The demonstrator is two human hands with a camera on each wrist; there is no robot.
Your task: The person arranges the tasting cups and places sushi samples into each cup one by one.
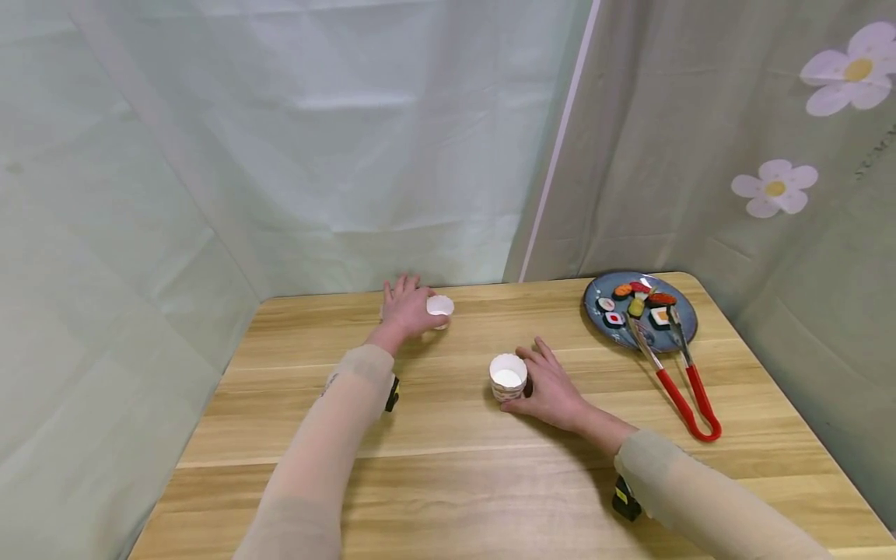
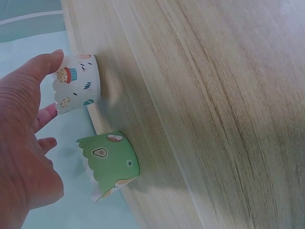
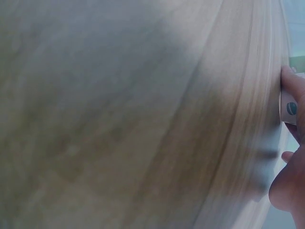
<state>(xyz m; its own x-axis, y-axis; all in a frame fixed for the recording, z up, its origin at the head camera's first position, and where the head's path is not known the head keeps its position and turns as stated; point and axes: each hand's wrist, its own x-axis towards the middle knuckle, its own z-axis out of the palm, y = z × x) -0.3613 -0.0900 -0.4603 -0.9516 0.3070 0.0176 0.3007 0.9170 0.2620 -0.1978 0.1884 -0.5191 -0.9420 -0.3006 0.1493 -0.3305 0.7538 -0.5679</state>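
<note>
Near the back edge of the table, my left hand [image 1: 407, 309] holds a white paper baking cup [image 1: 440, 305] between thumb and fingers at its scalloped rim. Small cupcakes and leaves are printed on that white cup [image 2: 78, 86] in the left wrist view. Below the same hand stands a green paper baking cup [image 2: 112, 158] with an avocado print, largely hidden in the head view. Closer to the middle of the table, my right hand [image 1: 553, 389] grips another white paper baking cup [image 1: 508, 376], thumb at its near side and fingers behind. Its mouth faces up.
At the back right, a blue plate [image 1: 600, 327] bears several sushi pieces [image 1: 635, 307]. Tongs with red handles [image 1: 689, 404] lean on its near rim, their handle end toward my right forearm. Hanging curtains [image 1: 392, 155] border the wooden table [image 1: 448, 482] behind and beside.
</note>
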